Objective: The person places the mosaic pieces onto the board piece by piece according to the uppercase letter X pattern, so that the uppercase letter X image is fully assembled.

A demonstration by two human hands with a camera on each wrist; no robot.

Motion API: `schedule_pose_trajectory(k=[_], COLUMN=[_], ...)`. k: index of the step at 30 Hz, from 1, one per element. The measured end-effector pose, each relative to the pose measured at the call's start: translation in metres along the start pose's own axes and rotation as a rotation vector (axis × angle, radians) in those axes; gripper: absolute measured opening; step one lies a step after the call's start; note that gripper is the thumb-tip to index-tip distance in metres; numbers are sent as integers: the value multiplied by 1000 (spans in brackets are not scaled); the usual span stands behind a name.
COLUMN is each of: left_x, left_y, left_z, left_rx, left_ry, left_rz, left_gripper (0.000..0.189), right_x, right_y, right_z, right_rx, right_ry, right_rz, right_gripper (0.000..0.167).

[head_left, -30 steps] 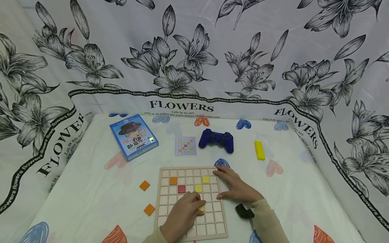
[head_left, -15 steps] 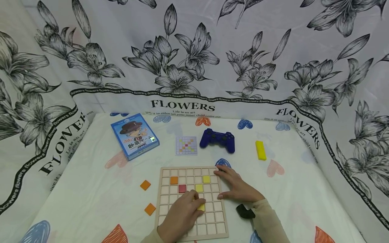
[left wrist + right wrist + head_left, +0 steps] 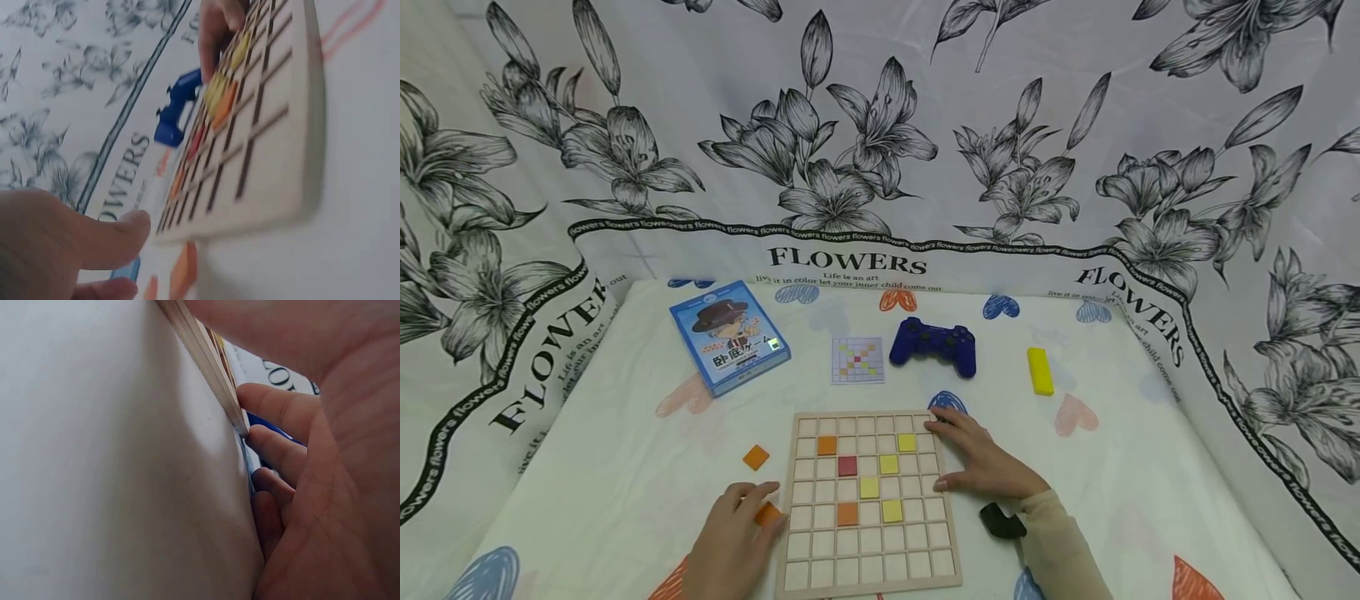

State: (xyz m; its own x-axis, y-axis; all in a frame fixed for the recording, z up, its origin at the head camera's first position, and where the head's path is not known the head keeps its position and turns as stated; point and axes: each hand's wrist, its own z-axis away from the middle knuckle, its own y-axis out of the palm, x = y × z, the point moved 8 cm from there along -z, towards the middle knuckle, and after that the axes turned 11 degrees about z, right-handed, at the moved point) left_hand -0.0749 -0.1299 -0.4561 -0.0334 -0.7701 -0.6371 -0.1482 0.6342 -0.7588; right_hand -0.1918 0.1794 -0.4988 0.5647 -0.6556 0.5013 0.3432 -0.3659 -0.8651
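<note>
A wooden grid board (image 3: 871,568) lies on the cloth, with orange, red and yellow square tiles in some cells. My left hand (image 3: 726,537) is left of the board, its thumb and fingers apart on either side of a loose orange tile (image 3: 767,514). In the left wrist view the thumb (image 3: 122,237) stands clear of the orange tile (image 3: 184,272). Another loose orange tile (image 3: 756,457) lies farther back. My right hand (image 3: 988,462) rests along the board's right side, fingers spread. In the right wrist view its fingertips touch the board's edge (image 3: 212,365).
Behind the board are a blue box (image 3: 730,337), a small card with a coloured grid (image 3: 858,360), a dark blue game controller (image 3: 933,346) and a yellow block (image 3: 1041,372). A black curved object (image 3: 1002,522) lies by the right sleeve. Flower-printed cloth hangs behind.
My left hand has moved left, off the board, to the loose orange tile. Yellow and orange tiles it covered now show in the grid. The right hand stays in place.
</note>
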Motion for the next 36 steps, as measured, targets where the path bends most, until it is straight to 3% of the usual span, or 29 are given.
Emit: schedule_pose_trajectory(k=[3, 8, 11, 17, 24, 28, 31, 36], left_x=[17, 29, 29, 21, 23, 15, 0, -28], left_y=[-3, 1, 3, 6, 9, 12, 20, 32], left_z=[5, 9, 8, 6, 5, 7, 11, 22], left_rx=[11, 71, 69, 72, 179, 251, 292, 289], left_ry=[-45, -86, -71, 23, -50, -51, 28, 325], left_rz=[-14, -14, -9, -16, -32, 9, 65, 137], left_gripper=[46, 51, 50, 42, 42, 45, 43, 36], right_x=[1, 1, 2, 3, -1, -2, -1, 0], right_y=[-1, 0, 1, -1, 0, 1, 1, 1], right_z=[0, 0, 0, 0, 0, -1, -1, -1], right_rx=[1, 11, 13, 12, 10, 10, 12, 13], right_ry=[2, 11, 8, 2, 8, 11, 9, 8], right_rz=[-5, -8, -15, -12, -2, -9, -6, -6], right_gripper=[87, 87, 88, 87, 88, 88, 87, 87])
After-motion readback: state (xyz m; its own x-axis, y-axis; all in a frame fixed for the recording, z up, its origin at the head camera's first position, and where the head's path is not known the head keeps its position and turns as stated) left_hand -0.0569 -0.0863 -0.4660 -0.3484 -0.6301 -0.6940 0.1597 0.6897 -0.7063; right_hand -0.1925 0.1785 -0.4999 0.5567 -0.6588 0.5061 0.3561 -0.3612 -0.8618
